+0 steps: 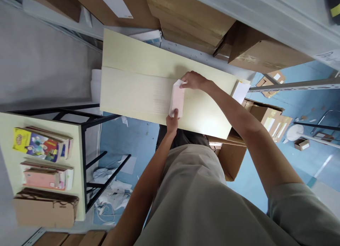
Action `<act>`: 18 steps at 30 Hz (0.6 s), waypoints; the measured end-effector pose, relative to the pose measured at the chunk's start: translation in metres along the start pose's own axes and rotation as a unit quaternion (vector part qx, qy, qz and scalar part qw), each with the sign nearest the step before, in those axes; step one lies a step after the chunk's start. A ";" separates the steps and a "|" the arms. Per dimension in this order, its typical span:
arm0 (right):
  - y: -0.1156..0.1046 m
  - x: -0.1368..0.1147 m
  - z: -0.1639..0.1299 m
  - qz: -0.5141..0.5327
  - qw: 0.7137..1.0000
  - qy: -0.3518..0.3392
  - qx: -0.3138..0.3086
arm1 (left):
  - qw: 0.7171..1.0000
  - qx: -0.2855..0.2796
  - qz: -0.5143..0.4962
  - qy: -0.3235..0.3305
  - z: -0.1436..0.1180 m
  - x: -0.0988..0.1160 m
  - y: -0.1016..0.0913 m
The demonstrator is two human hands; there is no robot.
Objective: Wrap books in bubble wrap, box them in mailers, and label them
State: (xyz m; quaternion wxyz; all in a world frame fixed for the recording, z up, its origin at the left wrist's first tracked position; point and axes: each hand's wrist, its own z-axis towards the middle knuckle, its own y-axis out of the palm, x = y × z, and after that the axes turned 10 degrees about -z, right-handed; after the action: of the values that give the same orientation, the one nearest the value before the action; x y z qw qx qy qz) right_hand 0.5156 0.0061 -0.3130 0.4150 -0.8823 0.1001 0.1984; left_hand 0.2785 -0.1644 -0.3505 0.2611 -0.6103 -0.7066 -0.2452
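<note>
A small pale pink and white packet (177,100) lies on a light wooden tabletop (132,86). My left hand (172,121) pinches the packet's near end at the table's front edge. My right hand (193,80) grips its far end with fingers curled over it. Both arms reach out from my body in a beige shirt. The packet's far end is partly hidden under my right fingers.
Cardboard boxes (191,16) fill a shelf beyond the table. A second pale table (79,161) at left carries stacked books (39,145) and a brown box (45,209). A black metal frame (92,122), blue floor with paper scraps (114,193) and open cartons (265,118) surround me.
</note>
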 end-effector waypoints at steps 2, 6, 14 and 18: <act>0.005 -0.003 0.002 -0.004 1.000 0.016 0.016 | 1.000 0.016 -0.006 -0.007 0.006 0.002 0.000; 0.017 -0.010 0.007 -0.032 0.997 0.054 0.043 | 0.999 0.025 0.028 -0.013 0.017 0.003 -0.003; 0.035 -0.030 0.007 -0.068 0.986 0.141 0.056 | 0.979 -0.065 0.183 -0.067 0.027 0.009 -0.011; 0.043 -0.046 -0.009 -0.077 0.979 0.146 0.123 | 0.957 -0.102 0.215 -0.168 0.020 0.024 -0.012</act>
State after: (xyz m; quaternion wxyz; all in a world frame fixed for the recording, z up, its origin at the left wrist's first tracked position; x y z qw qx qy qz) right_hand 0.4622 -0.0276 -0.3174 0.5156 -0.8488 0.1154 0.0212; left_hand 0.2624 -0.1348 -0.3496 0.1214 -0.8037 -0.5634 -0.1478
